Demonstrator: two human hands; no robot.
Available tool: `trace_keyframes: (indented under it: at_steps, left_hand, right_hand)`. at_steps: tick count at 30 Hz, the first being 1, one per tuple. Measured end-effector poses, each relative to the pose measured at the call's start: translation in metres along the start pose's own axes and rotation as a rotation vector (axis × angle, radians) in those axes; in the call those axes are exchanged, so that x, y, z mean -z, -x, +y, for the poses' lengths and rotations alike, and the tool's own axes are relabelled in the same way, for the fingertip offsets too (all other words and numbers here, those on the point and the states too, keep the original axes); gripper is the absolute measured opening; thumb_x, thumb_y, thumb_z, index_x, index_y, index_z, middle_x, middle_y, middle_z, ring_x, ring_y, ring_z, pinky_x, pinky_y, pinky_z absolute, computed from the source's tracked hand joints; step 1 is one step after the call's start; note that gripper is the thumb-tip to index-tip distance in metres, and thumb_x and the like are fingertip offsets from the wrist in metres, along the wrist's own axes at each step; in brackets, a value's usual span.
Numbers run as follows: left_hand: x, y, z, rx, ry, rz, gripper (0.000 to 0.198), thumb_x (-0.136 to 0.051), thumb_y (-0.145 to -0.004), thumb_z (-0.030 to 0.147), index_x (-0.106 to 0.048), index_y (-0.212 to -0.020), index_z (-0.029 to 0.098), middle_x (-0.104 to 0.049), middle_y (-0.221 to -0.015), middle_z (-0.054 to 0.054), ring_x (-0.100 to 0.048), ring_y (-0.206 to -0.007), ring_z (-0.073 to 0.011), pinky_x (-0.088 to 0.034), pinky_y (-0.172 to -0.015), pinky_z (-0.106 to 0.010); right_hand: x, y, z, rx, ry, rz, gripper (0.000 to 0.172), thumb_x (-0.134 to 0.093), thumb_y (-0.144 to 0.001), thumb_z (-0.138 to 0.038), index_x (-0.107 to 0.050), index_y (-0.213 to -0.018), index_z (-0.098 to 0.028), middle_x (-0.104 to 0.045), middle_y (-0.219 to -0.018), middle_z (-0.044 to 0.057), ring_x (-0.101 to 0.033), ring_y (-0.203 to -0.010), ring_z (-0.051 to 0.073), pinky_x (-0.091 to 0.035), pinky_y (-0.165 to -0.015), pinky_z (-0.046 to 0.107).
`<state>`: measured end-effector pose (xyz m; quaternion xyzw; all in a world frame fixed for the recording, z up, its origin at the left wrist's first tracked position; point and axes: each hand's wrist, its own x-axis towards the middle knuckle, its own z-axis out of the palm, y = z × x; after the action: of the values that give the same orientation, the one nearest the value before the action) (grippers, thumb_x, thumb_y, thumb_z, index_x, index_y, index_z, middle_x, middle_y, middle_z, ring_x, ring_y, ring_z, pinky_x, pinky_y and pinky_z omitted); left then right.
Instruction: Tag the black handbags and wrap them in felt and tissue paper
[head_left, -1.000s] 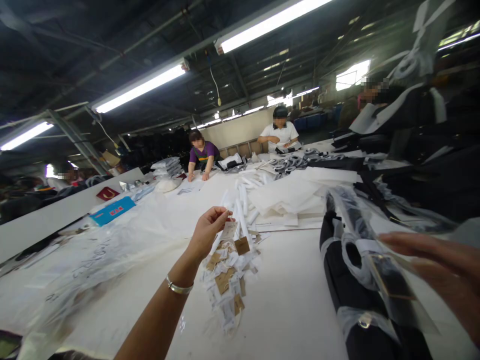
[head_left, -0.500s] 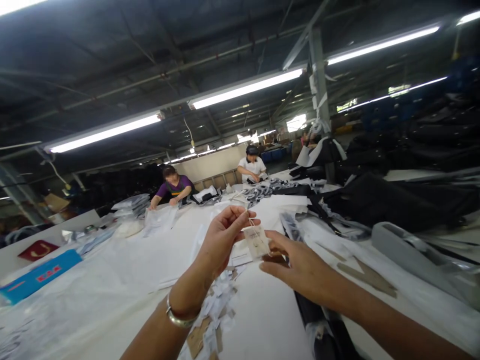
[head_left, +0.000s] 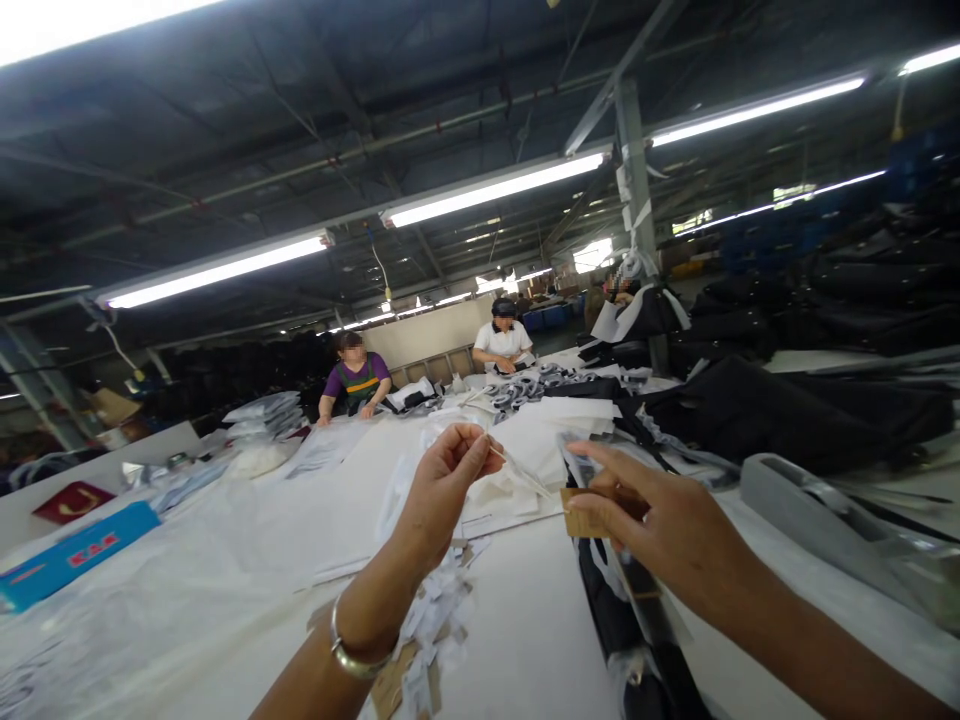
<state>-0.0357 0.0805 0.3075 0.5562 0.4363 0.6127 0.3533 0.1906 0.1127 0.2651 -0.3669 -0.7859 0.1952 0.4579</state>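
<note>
Near the middle of the view, my left hand (head_left: 450,475) pinches the end of a thin pale string (head_left: 525,470). The string runs down to the right toward a small brown cardboard tag (head_left: 579,514). My right hand (head_left: 637,500) grips that tag between thumb and fingers, its index finger raised. Below my hands, a heap of small white and brown paper tags (head_left: 435,610) lies on the white table (head_left: 525,640). A black item in clear plastic (head_left: 600,590) lies under my right hand.
A blue box (head_left: 82,555) and a dark red item (head_left: 73,502) lie at the left. A grey plastic piece (head_left: 817,530) and black fabric (head_left: 795,405) are at the right. Two co-workers, one in purple sleeves (head_left: 352,378) and one in white (head_left: 502,342), work across the table.
My right hand has moved right with the tag, away from my left hand, and the string now stretches between them. The tag's brown side shows. The co-worker in purple sits more upright.
</note>
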Motion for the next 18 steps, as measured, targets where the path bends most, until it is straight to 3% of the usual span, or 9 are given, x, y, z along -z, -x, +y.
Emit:
trace_keyframes:
  at_steps: [3,7,11,15,18]
  left_hand:
    - [-0.001,0.002,0.001,0.03,0.034,-0.037,0.029,-0.072,-0.085,0.045,-0.059,-0.09,0.02,-0.065,-0.088,-0.001,-0.059,-0.082,-0.012,-0.048,-0.082,-0.023]
    - [0.002,0.003,-0.001,0.048,0.068,-0.051,0.026,-0.068,-0.088,0.046,-0.058,-0.092,0.022,-0.058,-0.082,0.002,-0.055,-0.078,-0.009,-0.044,-0.075,-0.017]
    - [0.007,0.001,-0.004,0.034,0.037,-0.077,0.031,-0.071,-0.086,0.047,-0.063,-0.105,0.023,-0.055,-0.077,0.004,-0.052,-0.071,-0.008,-0.043,-0.068,-0.016]
    - [0.014,0.0,-0.014,0.051,-0.168,-0.192,0.049,-0.075,-0.081,0.05,-0.065,-0.12,0.021,-0.057,-0.07,0.003,-0.054,-0.062,-0.0109,-0.045,-0.058,-0.021]
    - [0.015,0.001,-0.022,0.064,-0.301,-0.207,0.052,-0.074,-0.08,0.052,-0.066,-0.122,0.022,-0.066,-0.085,-0.004,-0.062,-0.072,-0.0163,-0.047,-0.056,-0.024]
  right_hand:
    - [0.003,-0.001,-0.005,-0.103,-0.154,-0.106,0.04,-0.051,-0.094,-0.044,-0.062,-0.131,-0.031,-0.07,-0.077,-0.003,-0.063,-0.056,0.017,-0.05,-0.059,0.029]
    - [-0.003,-0.003,-0.002,-0.163,-0.316,-0.109,0.046,-0.053,-0.094,-0.049,-0.06,-0.135,-0.029,-0.064,-0.077,-0.002,-0.06,-0.069,0.017,-0.047,-0.061,0.027]
    - [-0.008,-0.004,-0.001,-0.25,-0.549,-0.1,0.051,-0.062,-0.088,-0.056,-0.065,-0.129,-0.026,-0.061,-0.074,-0.002,-0.058,-0.069,0.016,-0.046,-0.06,0.026]
    - [-0.007,-0.007,-0.001,-0.357,-0.775,-0.048,0.058,-0.071,-0.079,-0.061,-0.068,-0.124,-0.025,-0.071,-0.092,0.003,-0.063,-0.082,0.019,-0.05,-0.066,0.026]
    - [-0.008,-0.009,0.001,-0.377,-0.797,-0.022,0.059,-0.073,-0.077,-0.061,-0.069,-0.122,-0.023,-0.072,-0.091,0.004,-0.064,-0.079,0.019,-0.049,-0.06,0.025]
